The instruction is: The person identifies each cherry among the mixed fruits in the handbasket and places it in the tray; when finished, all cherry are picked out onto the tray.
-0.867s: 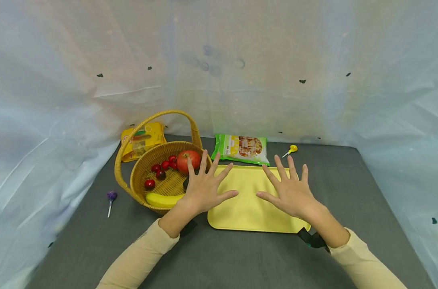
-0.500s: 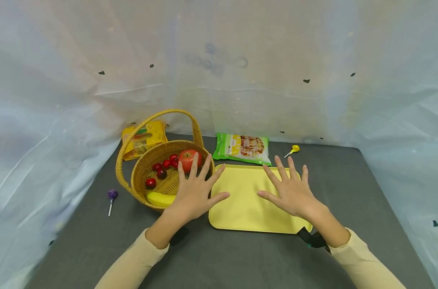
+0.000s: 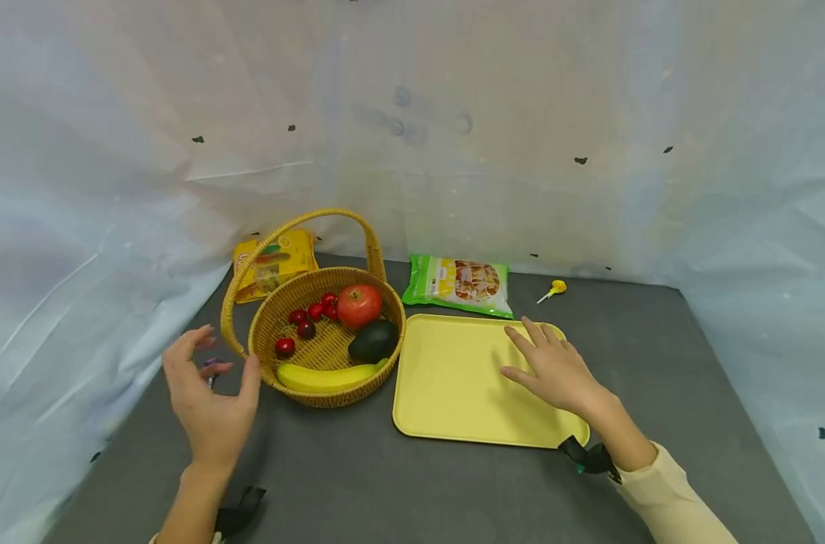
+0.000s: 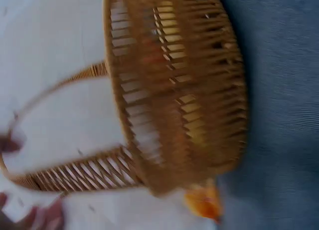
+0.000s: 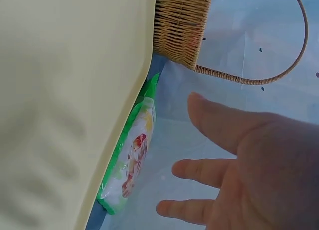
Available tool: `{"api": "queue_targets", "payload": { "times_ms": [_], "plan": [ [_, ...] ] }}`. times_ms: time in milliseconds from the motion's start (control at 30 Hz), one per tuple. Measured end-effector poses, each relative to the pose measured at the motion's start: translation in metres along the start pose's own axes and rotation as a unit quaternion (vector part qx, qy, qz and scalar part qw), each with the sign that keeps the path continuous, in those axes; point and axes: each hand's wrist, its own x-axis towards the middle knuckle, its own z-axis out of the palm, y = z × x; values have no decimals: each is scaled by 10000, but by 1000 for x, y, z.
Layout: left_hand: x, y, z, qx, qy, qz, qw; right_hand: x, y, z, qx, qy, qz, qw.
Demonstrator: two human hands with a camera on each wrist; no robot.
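Basket (image 3: 324, 344) of woven wicker sits left of centre on the grey bench (image 3: 399, 483), handle arched over fruit — its rim touching or just beside the yellow tray (image 3: 453, 378). Left hand (image 3: 208, 400) hovers at the basket's outer side near a purple lollipop (image 3: 211, 368), fingers (image 3: 181, 347) spread and loosely curved, holding nothing. Right hand (image 3: 555, 370) lies over the tray, fingers straight — bare bench lies toward the near edge.

The left hand (image 3: 211, 404) has moved away from the basket (image 3: 276, 321) to its left side, close to the purple lollipop (image 3: 211, 364), so the dark avocado (image 3: 374, 341) now shows, and the right hand (image 3: 555, 368) has slid slightly back over the yellow tray (image 3: 446, 378).
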Motion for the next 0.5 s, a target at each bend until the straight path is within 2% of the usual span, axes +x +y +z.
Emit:
{"api": "queue_targets", "payload": {
  "times_ms": [33, 100, 167, 200, 233, 300, 367, 433, 500],
  "plan": [
    [-3, -8, -5, -69, -449, -452, 9979, 1, 0, 1, 55, -21, -4, 10000],
    [-6, -22, -12, -147, -1506, -1099, 9824, 5, -2, 2, 174, -64, -17, 9998],
    [-9, -33, -14, -292, -2329, -1449, 9612, 12, -4, 1, 353, -94, -85, 9993],
    [-10, -37, -15, -383, -2589, -1502, 9534, 17, -6, 1, 483, -112, -144, 9987],
    [-12, -40, -15, -417, -2751, -1469, 9492, 23, -10, 0, 653, -139, -228, 9975],
    [-14, -46, -16, -536, -2840, -1362, 9476, 38, -19, -3, 1038, -218, -454, 9933],
    [-17, -48, -17, -721, -2717, -1331, 9504, 57, -34, -8, 1461, -329, -806, 9854],
    [-18, -51, -18, -921, -2551, -1231, 9546, 80, -54, -13, 1873, -519, -1281, 9725],
    [-18, -52, -19, -1140, -2402, -1134, 9573, 106, -77, -16, 2284, -827, -1806, 9531]
  ]
}}
